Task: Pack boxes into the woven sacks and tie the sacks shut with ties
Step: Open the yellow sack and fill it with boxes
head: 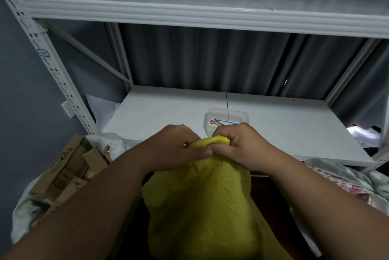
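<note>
A yellow woven sack (206, 200) stands in front of me, its mouth gathered into a bunch at the top. My left hand (174, 146) and my right hand (237, 143) both grip that bunched mouth, fingers closed, thumbs nearly touching. Just behind my right hand, a clear plastic tray (242, 115) on the lower shelf holds red, green and blue ties (221, 122). Brown cardboard boxes (69, 173) lie in a white sack (25, 213) at my left. What is inside the yellow sack is hidden.
A white metal rack has a lower shelf (294, 133) and an upper shelf (189, 4), with grey curtains behind. A patterned white sack (353, 184) lies at the right. A perforated rack upright (42, 53) rises at the left.
</note>
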